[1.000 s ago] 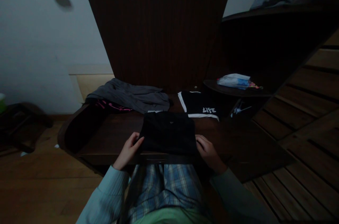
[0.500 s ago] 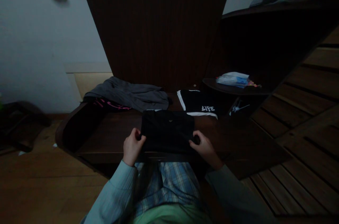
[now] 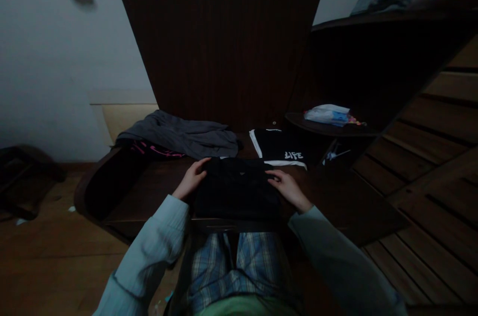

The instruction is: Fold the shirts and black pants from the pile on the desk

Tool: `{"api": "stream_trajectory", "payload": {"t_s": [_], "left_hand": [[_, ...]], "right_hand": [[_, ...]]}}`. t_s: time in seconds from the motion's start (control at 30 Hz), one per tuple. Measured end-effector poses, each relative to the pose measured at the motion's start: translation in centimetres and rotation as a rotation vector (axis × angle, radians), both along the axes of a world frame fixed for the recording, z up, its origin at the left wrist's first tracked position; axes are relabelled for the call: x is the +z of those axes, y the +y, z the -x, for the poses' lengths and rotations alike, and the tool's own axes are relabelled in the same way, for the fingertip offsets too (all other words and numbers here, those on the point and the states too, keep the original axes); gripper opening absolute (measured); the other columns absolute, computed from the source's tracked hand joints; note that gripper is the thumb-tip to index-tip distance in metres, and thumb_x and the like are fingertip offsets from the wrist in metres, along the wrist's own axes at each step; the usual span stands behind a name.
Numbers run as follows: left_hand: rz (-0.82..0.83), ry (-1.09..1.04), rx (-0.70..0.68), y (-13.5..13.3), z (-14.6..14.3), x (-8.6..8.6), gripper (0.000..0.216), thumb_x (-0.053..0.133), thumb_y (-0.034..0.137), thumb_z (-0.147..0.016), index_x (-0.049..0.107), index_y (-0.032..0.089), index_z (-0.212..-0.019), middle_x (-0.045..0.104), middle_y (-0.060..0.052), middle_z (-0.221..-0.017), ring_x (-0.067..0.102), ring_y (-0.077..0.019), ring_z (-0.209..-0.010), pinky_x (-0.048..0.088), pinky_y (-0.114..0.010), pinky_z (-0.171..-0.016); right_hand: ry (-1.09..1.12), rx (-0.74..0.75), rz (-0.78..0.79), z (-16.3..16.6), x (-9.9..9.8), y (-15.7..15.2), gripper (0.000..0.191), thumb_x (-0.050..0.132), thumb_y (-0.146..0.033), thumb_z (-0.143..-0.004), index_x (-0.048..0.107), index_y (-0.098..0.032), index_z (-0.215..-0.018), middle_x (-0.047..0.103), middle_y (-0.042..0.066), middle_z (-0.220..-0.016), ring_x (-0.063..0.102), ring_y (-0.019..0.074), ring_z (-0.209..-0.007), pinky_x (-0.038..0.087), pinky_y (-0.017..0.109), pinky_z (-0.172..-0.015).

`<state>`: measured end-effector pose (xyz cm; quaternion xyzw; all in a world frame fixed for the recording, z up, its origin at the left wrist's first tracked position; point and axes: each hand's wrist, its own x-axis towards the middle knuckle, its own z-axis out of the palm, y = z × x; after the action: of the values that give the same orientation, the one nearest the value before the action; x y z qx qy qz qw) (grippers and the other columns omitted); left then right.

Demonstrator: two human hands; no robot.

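A folded black garment (image 3: 236, 191) lies on the dark wooden table (image 3: 157, 191) right in front of me. My left hand (image 3: 192, 180) rests at its far left corner, fingers curled onto the cloth. My right hand (image 3: 287, 187) lies at the far right corner, fingers laid over the fabric edge. The room is dim, so the exact grip is hard to read. Both sleeves are pale blue.
Behind the garment lie a grey piece of clothing (image 3: 179, 134) over something black with pink marks (image 3: 153, 149), and a folded black shirt reading "LIFE" (image 3: 281, 149). A dark wardrobe (image 3: 224, 37) stands behind. A low shelf (image 3: 328, 126) holds a white-blue packet (image 3: 328, 113).
Both hands moved from the near corners of the black garment forward to its far corners, and the near part of the cloth went forward with them.
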<state>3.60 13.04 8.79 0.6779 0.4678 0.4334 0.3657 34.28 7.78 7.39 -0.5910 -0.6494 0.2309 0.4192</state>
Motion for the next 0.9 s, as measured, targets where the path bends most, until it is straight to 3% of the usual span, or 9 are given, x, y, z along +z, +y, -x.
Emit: {"api": "stream_trajectory", "payload": {"t_s": [0.1, 0.2, 0.37, 0.5, 0.6, 0.73, 0.83, 0.9], "left_hand": [[-0.152, 0.076, 0.129, 0.5, -0.3, -0.6, 0.039, 0.048, 0.015, -0.067, 0.057, 0.016, -0.105, 0.057, -0.007, -0.105, 0.052, -0.0195, -0.098, 0.039, -0.035, -0.089], [-0.194, 0.081, 0.215, 1.0, -0.5, -1.4, 0.039, 0.047, 0.015, -0.069, 0.056, 0.017, -0.107, 0.056, -0.007, -0.106, 0.051, -0.0194, -0.100, 0.037, -0.035, -0.091], [0.011, -0.070, 0.207, 1.0, -0.4, -3.0, 0.055, 0.056, 0.023, -0.070, 0.042, 0.018, -0.123, 0.055, -0.007, -0.109, 0.052, -0.0192, -0.102, 0.041, -0.032, -0.088], [0.142, -0.244, 0.169, -0.3, 0.4, -3.3, 0.061, 0.052, 0.031, -0.075, 0.029, 0.023, -0.131, 0.058, -0.006, -0.105, 0.058, -0.0149, -0.086, 0.047, -0.028, -0.074], [0.026, -0.208, 0.093, -0.9, 0.6, -2.7, 0.055, 0.055, 0.027, -0.071, 0.040, 0.022, -0.124, 0.053, -0.007, -0.115, 0.054, -0.0178, -0.100, 0.045, -0.030, -0.083], [-0.109, -0.024, 0.081, -0.5, 0.3, -2.3, 0.039, 0.051, 0.024, -0.072, 0.056, 0.020, -0.111, 0.041, -0.007, -0.130, 0.033, -0.0215, -0.123, 0.030, -0.034, -0.100], [-0.039, -0.019, 0.090, -0.5, 0.0, -2.6, 0.050, 0.052, 0.026, -0.072, 0.045, 0.021, -0.122, 0.041, -0.008, -0.131, 0.036, -0.0220, -0.122, 0.030, -0.036, -0.100], [0.032, -0.080, 0.097, -1.2, 0.1, -2.7, 0.061, 0.053, 0.031, -0.074, 0.032, 0.024, -0.131, 0.045, -0.008, -0.127, 0.043, -0.0214, -0.116, 0.036, -0.035, -0.096]], "right_hand": [[-0.111, -0.011, -0.131, 0.1, 1.4, 0.3, 0.026, 0.054, -0.021, -0.068, 0.065, -0.020, -0.092, 0.062, 0.005, -0.096, 0.055, 0.0136, -0.066, 0.046, 0.029, -0.066], [-0.164, -0.051, -0.170, 0.5, 2.1, 1.4, 0.030, 0.051, -0.023, -0.073, 0.062, -0.020, -0.101, 0.057, 0.008, -0.110, 0.057, 0.0141, -0.069, 0.047, 0.031, -0.068], [-0.269, -0.060, -0.116, 1.2, 0.0, 3.4, 0.033, 0.057, -0.024, -0.069, 0.062, -0.017, -0.101, 0.057, 0.012, -0.111, 0.053, 0.0237, -0.103, 0.040, 0.039, -0.091], [-0.301, -0.047, -0.119, 1.2, -1.9, 3.3, 0.037, 0.054, -0.025, -0.072, 0.057, -0.016, -0.108, 0.053, 0.013, -0.117, 0.048, 0.0238, -0.111, 0.034, 0.041, -0.097], [-0.304, -0.025, -0.168, 1.2, -2.4, 3.0, 0.041, 0.052, -0.028, -0.074, 0.052, -0.018, -0.115, 0.049, 0.012, -0.123, 0.045, 0.0232, -0.115, 0.032, 0.040, -0.100], [-0.271, -0.031, -0.163, 1.7, -2.2, 3.1, 0.050, 0.051, -0.032, -0.075, 0.044, -0.017, -0.122, 0.040, 0.013, -0.130, 0.038, 0.0240, -0.120, 0.031, 0.040, -0.100], [-0.203, -0.033, -0.114, 1.7, -1.9, 2.8, 0.057, 0.054, -0.037, -0.071, 0.042, -0.015, -0.122, 0.040, 0.015, -0.128, 0.038, 0.0257, -0.119, 0.035, 0.041, -0.097], [-0.100, -0.033, -0.069, 1.3, -1.8, 2.2, 0.059, 0.055, -0.040, -0.070, 0.041, -0.017, -0.122, 0.043, 0.015, -0.125, 0.047, 0.0249, -0.109, 0.044, 0.039, -0.086]]}}
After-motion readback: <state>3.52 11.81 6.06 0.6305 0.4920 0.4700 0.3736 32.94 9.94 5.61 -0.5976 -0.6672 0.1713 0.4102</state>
